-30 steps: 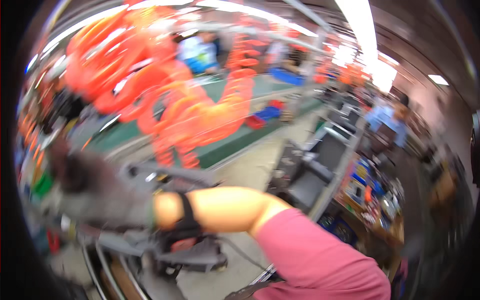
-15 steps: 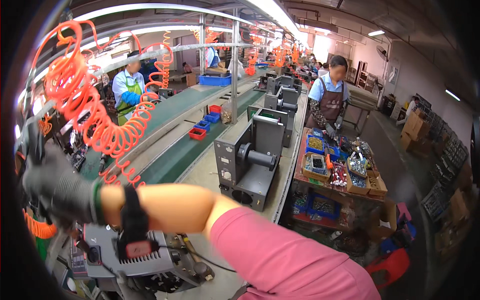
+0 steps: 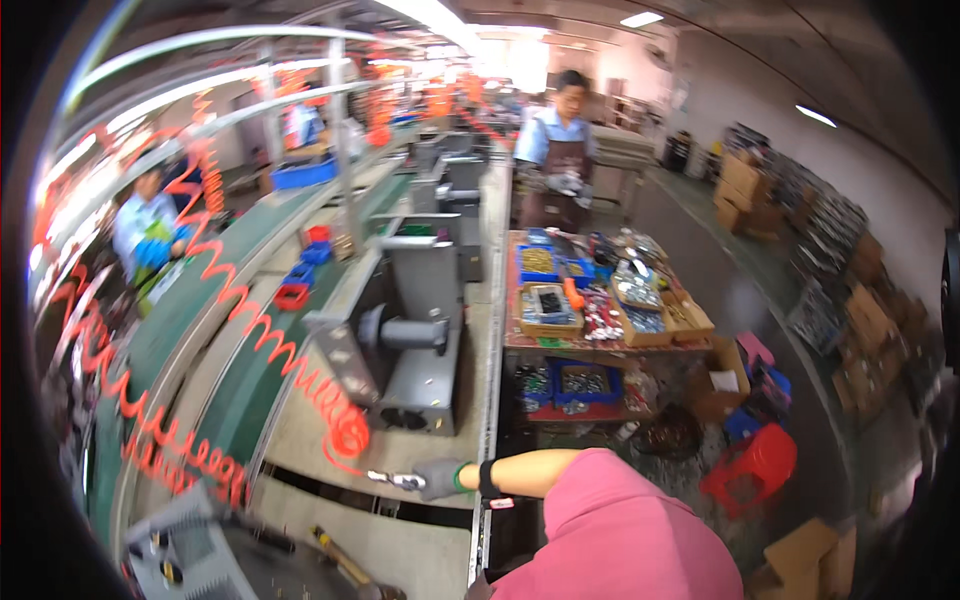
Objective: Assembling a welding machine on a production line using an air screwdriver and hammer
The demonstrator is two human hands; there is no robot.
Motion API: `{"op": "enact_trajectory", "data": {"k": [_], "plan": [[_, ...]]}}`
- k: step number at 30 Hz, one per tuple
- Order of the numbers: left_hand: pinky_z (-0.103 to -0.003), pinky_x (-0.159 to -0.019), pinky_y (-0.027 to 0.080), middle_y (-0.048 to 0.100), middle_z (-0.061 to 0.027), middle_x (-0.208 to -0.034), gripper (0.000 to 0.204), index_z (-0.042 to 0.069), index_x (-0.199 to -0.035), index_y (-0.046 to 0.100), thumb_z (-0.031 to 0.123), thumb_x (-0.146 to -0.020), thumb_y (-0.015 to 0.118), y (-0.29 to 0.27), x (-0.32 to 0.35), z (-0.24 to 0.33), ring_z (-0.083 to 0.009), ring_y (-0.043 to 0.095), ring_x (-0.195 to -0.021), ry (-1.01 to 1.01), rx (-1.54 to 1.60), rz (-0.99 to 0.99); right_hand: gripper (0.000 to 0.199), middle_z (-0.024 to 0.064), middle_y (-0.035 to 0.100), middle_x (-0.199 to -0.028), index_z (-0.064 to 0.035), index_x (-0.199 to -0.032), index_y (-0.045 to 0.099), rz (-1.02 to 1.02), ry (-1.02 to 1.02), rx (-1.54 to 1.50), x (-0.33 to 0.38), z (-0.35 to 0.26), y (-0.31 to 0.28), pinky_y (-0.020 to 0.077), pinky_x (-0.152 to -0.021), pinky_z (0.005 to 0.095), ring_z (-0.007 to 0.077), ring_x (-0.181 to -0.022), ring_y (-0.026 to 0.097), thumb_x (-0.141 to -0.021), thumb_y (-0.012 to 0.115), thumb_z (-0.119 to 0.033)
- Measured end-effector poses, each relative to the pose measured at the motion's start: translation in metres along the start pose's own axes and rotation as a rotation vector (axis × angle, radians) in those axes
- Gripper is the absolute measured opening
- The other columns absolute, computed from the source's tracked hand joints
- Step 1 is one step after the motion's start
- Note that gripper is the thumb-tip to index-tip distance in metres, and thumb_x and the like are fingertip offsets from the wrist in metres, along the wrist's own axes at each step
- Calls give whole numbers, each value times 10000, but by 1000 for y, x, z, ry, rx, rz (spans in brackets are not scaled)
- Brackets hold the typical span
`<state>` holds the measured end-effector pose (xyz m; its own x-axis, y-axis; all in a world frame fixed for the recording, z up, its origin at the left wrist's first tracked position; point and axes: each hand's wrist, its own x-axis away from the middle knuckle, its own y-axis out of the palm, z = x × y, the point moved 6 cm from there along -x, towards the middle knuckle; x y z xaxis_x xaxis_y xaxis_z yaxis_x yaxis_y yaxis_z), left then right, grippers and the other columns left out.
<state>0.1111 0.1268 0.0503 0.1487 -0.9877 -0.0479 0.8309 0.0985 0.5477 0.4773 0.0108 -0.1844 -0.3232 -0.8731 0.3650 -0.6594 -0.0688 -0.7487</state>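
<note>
My right hand (image 3: 437,479), in a grey glove with a black band at the wrist, is closed around a silver air tool (image 3: 398,480). The tool's exact kind is too small to make out. An orange coiled hose (image 3: 345,430) runs from it up to the left, stretched out. Hand and tool are above the gap in the conveyor line, close to its right rail. Beyond them stands a dark grey metal housing (image 3: 418,375) with a horizontal spool-like shaft. My left hand is out of view.
A grey machine (image 3: 190,555) and a yellow-handled hammer (image 3: 342,556) lie at the lower left. Right of the line, a bench holds parts boxes (image 3: 550,310); a red stool (image 3: 752,468) stands near it. One co-worker (image 3: 558,150) stands behind the bench, another (image 3: 148,230) across the line.
My right hand has swung from the far left back toward the right rail, drawing the orange hose out with the tool. The view has turned right.
</note>
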Motion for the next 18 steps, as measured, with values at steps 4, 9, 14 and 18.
{"op": "enact_trajectory", "data": {"k": [4,9,14,18], "plan": [[-426,-850,516,606,-193,-1103,444,-72,-1203,517,260,-911,566,88,-22,-52,-316,608,-977,-117,90,-269,349,155,651,-1035,-91,-1105,594,91,150,194,-17,58,30,500,-826,441,328,-982,634,-775,622,-202],[-412,-870,504,587,-169,-1160,477,-52,-1247,488,283,-913,554,142,-44,-104,-299,594,-1019,-230,156,-413,384,159,597,-1096,-102,-1193,546,190,162,342,-37,97,19,524,-790,430,333,-976,629,-812,585,-116],[-398,-890,491,567,-146,-1217,512,-32,-1290,460,306,-915,542,68,-90,-100,-282,580,-1061,-206,115,-240,484,172,534,-1208,-50,-1267,493,500,321,358,-43,91,40,467,-880,439,332,-1089,543,-784,529,-65],[-387,-906,481,551,-127,-1262,541,-15,-1326,437,325,-916,532,-93,-67,-17,-269,569,-1095,-43,-2,136,386,139,563,-1135,-112,-1168,541,352,-229,137,-20,-6,61,414,-898,451,327,-1060,523,-791,599,-171]]}}
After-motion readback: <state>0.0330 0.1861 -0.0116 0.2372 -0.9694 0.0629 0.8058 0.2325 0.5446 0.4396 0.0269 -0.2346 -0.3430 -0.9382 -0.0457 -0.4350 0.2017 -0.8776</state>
